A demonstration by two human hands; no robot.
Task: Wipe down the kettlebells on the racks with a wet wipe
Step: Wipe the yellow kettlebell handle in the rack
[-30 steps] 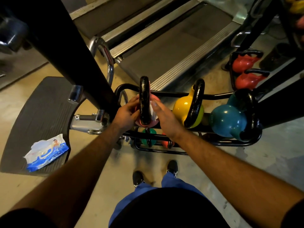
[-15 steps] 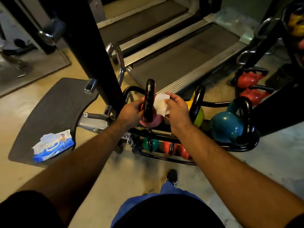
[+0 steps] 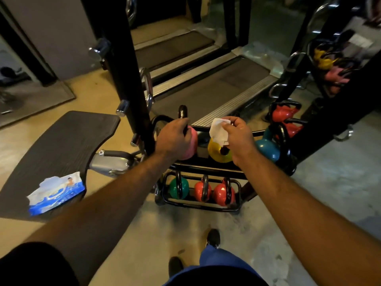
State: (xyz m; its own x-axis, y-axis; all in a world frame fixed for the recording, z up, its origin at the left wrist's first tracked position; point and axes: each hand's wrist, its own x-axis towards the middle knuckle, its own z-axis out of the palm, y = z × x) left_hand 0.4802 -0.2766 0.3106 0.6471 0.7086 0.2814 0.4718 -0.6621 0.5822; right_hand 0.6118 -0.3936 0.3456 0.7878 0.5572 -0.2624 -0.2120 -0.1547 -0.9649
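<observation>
A low black rack (image 3: 206, 207) holds kettlebells on two tiers. On the top tier my left hand (image 3: 174, 137) grips the black handle of the pink kettlebell (image 3: 190, 141). My right hand (image 3: 237, 134) pinches a white wet wipe (image 3: 218, 131) above the yellow kettlebell (image 3: 216, 151), clear of the pink one. A teal kettlebell (image 3: 267, 149) stands to the right. The lower tier carries a green kettlebell (image 3: 178, 188) and two red kettlebells (image 3: 223, 193).
A blue-and-white pack of wipes (image 3: 55, 193) lies on a dark curved platform (image 3: 61, 145) at the left. A black machine post (image 3: 132, 79) rises just left of the rack. Treadmills (image 3: 206, 96) lie behind it. More red kettlebells (image 3: 284, 114) and another rack (image 3: 329, 65) stand at the right.
My right hand has pulled the wipe off the pink kettlebell and moved right, over the yellow one. My left hand has shifted onto the pink kettlebell's handle. The view has tilted upward.
</observation>
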